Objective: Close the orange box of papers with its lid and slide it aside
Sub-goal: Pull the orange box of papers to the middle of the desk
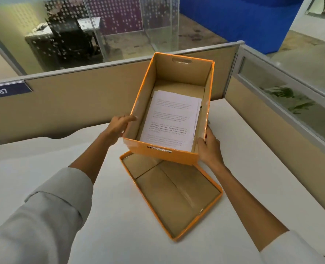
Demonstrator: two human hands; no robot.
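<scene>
The orange box (158, 152) stands open on the white desk, with a stack of printed papers (172, 119) lying flat inside it. My left hand (118, 127) is pressed against its left wall and my right hand (209, 149) grips its near right corner. The orange lid (174, 195) lies upside down on the desk just in front of the box, its brown inside facing up, and its far edge is tucked under the box's near end.
The white desk (253, 168) runs out to the right and near side. Beige partition walls (72, 103) close it off at the back and on the right (272, 130). A blue tag reading 387 (5, 90) hangs on the back partition.
</scene>
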